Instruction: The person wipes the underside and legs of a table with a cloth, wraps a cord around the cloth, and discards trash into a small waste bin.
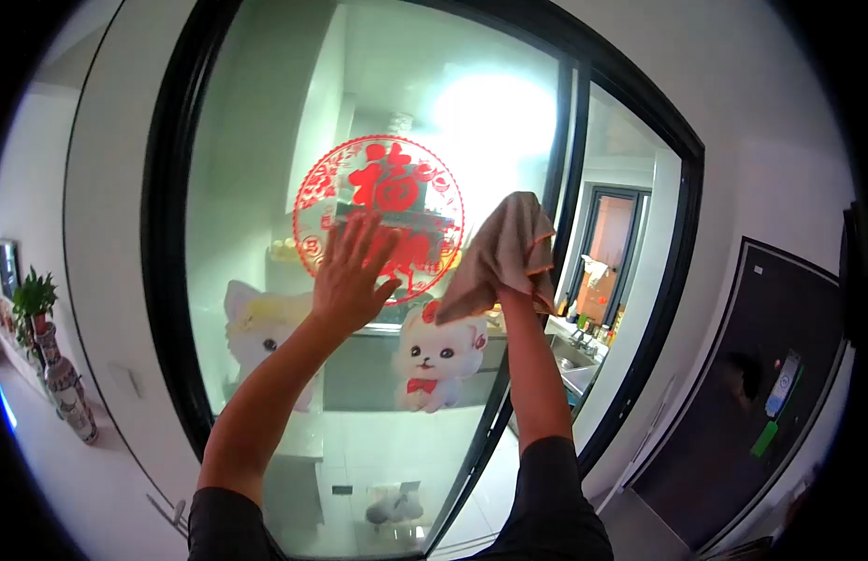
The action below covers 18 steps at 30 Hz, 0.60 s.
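My left hand (354, 279) lies with fingers spread over the lower part of a round red paper-cut style sticker (308, 178) on a glass sliding door (247, 178). My right hand (513, 297) holds a brownish-grey cleaning cloth (504, 245) up near the door panel's right edge. The cloth drapes over that hand and hides its fingers; only the wrist side shows. Just below the hands is a white cartoon puppy sticker (441, 360) with a red bow tie. Partly behind my left forearm is another white animal sticker (252, 323).
A black frame (172, 243) surrounds the door. Through the opening on the right are a sink (572, 355) and bottles on a counter. A dark door (724, 430) stands far right. At the left, a tall vase (69, 393) holds a green plant (34, 297).
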### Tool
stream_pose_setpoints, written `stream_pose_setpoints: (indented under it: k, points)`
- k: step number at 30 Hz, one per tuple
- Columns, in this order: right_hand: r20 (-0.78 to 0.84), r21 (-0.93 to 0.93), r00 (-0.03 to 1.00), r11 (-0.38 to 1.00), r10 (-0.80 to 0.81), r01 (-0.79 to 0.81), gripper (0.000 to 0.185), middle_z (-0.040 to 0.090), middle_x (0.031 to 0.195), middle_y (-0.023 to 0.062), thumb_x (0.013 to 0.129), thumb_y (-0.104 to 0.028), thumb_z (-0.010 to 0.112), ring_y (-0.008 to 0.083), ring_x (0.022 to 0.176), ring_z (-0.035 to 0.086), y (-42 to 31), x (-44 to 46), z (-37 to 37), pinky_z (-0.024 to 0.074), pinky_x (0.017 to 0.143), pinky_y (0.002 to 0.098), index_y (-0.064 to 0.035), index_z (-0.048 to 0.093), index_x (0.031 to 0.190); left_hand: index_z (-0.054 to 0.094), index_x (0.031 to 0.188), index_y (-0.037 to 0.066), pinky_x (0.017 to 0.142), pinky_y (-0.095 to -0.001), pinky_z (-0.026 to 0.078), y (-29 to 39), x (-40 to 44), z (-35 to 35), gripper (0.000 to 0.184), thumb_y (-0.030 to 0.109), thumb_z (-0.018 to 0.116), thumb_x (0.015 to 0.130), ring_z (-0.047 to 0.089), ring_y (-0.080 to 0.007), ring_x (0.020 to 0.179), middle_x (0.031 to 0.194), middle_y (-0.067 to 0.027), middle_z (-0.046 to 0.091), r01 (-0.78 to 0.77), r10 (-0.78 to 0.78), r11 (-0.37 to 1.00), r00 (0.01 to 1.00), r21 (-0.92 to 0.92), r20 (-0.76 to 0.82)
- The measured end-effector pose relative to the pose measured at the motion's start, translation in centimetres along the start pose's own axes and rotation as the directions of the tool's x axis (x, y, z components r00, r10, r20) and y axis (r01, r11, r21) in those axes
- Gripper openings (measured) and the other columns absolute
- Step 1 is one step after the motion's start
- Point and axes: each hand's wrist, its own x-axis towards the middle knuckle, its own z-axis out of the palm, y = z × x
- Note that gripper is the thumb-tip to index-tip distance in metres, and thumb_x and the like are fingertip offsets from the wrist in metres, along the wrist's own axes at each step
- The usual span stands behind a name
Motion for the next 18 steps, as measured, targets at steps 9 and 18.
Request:
stream_pose_setpoints:
  k: [9,18]
  points:
    - [-0.378,0.085,0.867,0.921,-0.323,0.38,0.049,0.053,0.129,0.0113,0.092,-0.036,0.051,0.0276,0.123,0.048,6.1,21.5,4.6,0.0356,0.107,0.0446,-0.0062,0.051,0.13,0.043,0.145,0.017,0.117,-0.0553,0.014,-1.1,-0.6,2.8,0.078,0.037,0.074,0.076,0.023,-0.0347,0.145,0.157,-0.0158,0.026,0.038,-0.036,0.994,0.999,0.103,-0.021]
    - [0.132,-0.497,0.988,0.868,0.086,-0.009,0.054,0.052,0.134,0.0087,0.09,-0.043,0.054,0.0258,0.123,0.052,4.6,32.8,-1.7,0.0423,0.101,0.0386,-0.0168,0.048,0.137,0.039,0.147,0.018,0.117,-0.058,0.012,-1.5,-0.7,3.5,0.075,0.044,0.067,0.082,0.02,-0.0336,0.147,0.157,-0.0174,0.025,0.041,-0.045,0.98,0.999,0.195,0.019]
